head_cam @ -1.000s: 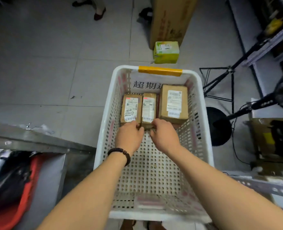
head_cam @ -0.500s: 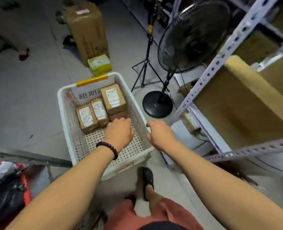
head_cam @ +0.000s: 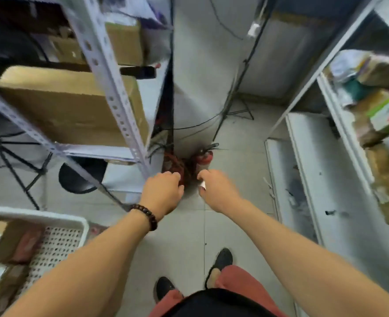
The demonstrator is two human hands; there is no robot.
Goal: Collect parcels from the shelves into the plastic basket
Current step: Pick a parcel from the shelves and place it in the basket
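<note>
Currently, left hand and right hand hang mid-frame above the floor, both loosely curled, gripping nothing. Plastic basket with parcels sits lower left.

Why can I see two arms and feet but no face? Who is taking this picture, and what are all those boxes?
The camera sits on a person's head and looks forward and down, so you see what they see: their own arms, legs and shoes, never their face. There is no robot here, just two bare hands. The left hand, with a bead bracelet on its wrist, and the right hand reach forward over the floor. Both look curled, and no parcel is in them. At the lower left is the white plastic basket, with brown parcels already inside. Metal shelves stand on both sides, and the big cardboard box sits on the left one. The picture is blurry because the head is turning.
</note>
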